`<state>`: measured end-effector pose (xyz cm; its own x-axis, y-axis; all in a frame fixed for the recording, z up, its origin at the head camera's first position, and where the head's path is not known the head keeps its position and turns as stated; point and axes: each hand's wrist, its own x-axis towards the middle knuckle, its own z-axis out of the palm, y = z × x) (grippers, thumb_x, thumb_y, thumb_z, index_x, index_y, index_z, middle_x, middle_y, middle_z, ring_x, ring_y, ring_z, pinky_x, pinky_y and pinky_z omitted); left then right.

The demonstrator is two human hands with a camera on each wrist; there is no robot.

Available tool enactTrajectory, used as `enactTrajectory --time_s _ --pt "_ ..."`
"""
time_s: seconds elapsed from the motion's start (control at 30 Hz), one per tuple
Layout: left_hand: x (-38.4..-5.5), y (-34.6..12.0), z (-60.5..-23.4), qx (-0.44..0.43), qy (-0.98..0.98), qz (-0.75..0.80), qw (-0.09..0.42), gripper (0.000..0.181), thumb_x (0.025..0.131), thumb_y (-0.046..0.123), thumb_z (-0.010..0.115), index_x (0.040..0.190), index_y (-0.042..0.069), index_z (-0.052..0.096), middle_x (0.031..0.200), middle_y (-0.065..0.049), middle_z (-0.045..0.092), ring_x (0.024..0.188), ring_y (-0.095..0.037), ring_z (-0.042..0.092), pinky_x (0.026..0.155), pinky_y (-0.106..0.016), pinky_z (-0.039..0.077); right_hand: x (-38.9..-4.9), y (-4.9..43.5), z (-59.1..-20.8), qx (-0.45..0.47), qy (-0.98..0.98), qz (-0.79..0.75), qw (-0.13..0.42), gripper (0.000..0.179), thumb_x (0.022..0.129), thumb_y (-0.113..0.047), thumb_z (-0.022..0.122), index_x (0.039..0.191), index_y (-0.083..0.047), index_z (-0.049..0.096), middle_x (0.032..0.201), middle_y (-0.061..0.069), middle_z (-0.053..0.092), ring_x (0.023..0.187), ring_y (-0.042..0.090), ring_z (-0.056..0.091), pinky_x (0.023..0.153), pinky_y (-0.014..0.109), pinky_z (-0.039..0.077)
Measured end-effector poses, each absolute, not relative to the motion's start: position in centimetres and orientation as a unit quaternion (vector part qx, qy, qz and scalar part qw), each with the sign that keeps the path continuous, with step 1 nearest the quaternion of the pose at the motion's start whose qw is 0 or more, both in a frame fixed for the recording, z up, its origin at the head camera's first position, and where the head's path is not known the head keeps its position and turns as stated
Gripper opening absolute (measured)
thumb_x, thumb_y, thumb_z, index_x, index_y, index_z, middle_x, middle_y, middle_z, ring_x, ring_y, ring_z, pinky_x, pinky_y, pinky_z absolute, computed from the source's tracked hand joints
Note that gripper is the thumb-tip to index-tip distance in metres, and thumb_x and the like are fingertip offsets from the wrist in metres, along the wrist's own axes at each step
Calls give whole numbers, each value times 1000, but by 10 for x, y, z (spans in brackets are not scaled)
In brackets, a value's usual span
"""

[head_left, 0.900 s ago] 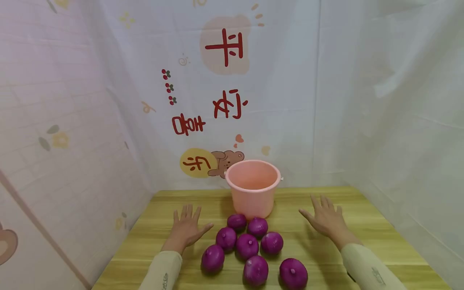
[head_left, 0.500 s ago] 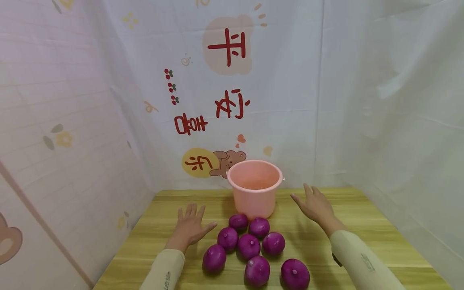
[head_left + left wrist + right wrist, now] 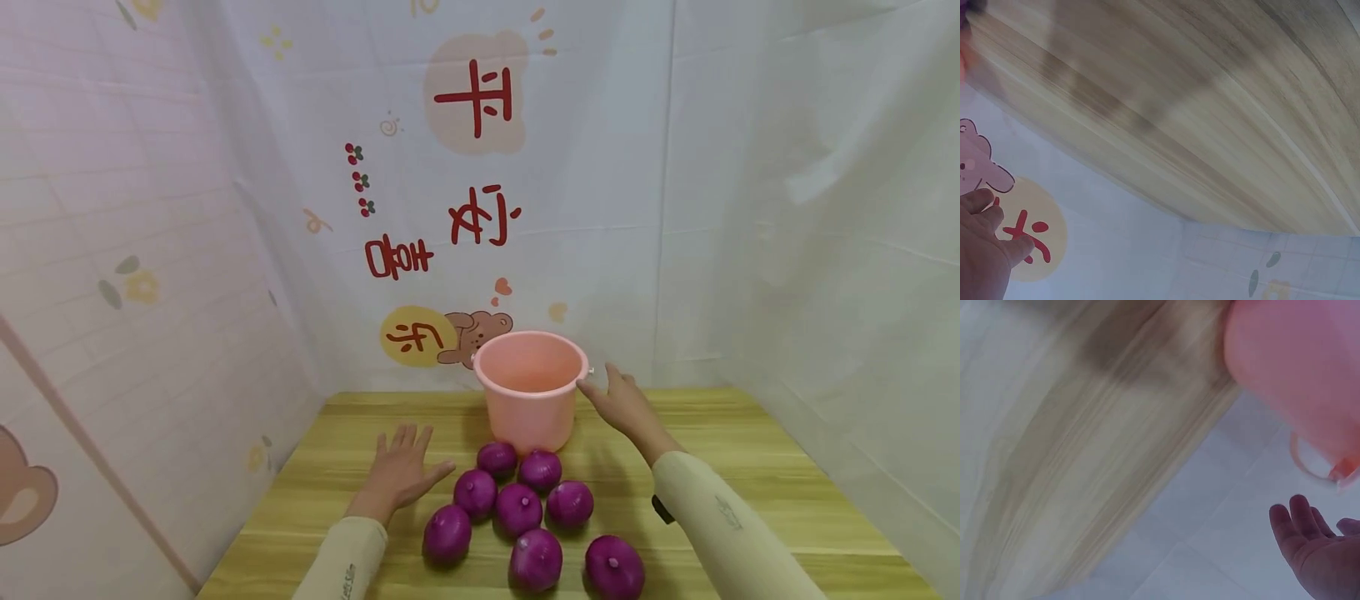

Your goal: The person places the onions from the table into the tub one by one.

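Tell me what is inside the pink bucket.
The pink bucket shows only bare pink inner wall; nothing is visible inside. Its near rim hides the bottom, so that part cannot be checked.

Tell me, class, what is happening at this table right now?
A person sits at a wooden table. The right hand reaches to the rim of a pink bucket, fingers straight. The left hand rests flat on the table beside eight purple onions clustered before the bucket.
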<state>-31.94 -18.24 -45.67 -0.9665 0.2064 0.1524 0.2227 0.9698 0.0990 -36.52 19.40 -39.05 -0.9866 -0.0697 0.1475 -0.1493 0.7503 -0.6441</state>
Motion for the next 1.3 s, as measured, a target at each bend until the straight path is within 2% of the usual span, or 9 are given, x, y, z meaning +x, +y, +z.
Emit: enactTrajectory --time_s 0.1,0.2,0.33,0.47,0.73,0.87,1.03,1.2,1.3 --pt "-318 -180 -455 -115 -989 -68 65 99 73 83 19 142 12 30 144 -18 26 133 -33 15 103 -58 6 -370 184 -387 62 -929 361 46 101 81 -70 36 142 5 6 142 32 15 129 46 13 99 60 17" --pt "-317 -177 -454 -125 -987 -71 66 99 73 83 19 141 12 31 142 -18 29 133 -33 18 103 -58 8 -373 177 -384 66 -929 361 50 100 82 -68 38 142 6 5 140 35 15 126 49 18 98 61 21" --pt "-314 -175 -454 -134 -986 -78 66 97 74 81 20 142 12 31 142 -17 30 132 -32 20 103 -58 10 -376 169 -385 85 -934 335 89 93 84 -62 44 142 4 14 137 37 17 122 51 26 95 61 27" --pt "-310 -175 -454 -140 -985 -83 60 94 76 79 24 142 13 29 142 -17 30 132 -32 20 103 -57 12 -379 166 -388 110 -943 289 124 87 85 -58 46 140 6 23 137 36 18 124 51 22 95 61 26" --pt "-303 -175 -456 -156 -982 -93 56 84 80 72 36 142 14 30 141 -17 31 132 -33 21 102 -58 12 -383 164 -393 144 -946 257 134 84 87 -58 42 134 11 33 138 32 24 125 45 25 98 55 27" --pt "-300 -176 -455 -163 -981 -88 62 83 81 70 37 142 14 30 141 -16 32 132 -33 21 103 -57 13 -383 164 -393 182 -937 233 184 68 88 -48 52 127 8 45 132 28 38 122 39 35 98 51 31" --pt "-297 -178 -456 -167 -980 -89 65 83 81 70 38 142 13 31 141 -15 32 132 -32 21 103 -56 13 -383 166 -394 246 -912 209 252 42 85 -36 61 107 0 64 113 18 55 105 30 50 87 45 42" --pt "-295 -180 -458 -176 -978 -86 69 83 81 69 38 141 12 32 141 -15 32 131 -32 22 103 -56 12 -386 168 -398 289 -889 198 294 23 83 -31 65 90 -10 70 93 5 59 86 20 54 73 37 46" --pt "-294 -181 -459 -181 -977 -90 73 82 82 69 39 141 12 32 140 -16 32 130 -34 24 103 -57 12 -388 170 -400 305 -879 196 309 20 82 -30 67 87 -12 70 89 3 58 82 18 54 70 35 46"
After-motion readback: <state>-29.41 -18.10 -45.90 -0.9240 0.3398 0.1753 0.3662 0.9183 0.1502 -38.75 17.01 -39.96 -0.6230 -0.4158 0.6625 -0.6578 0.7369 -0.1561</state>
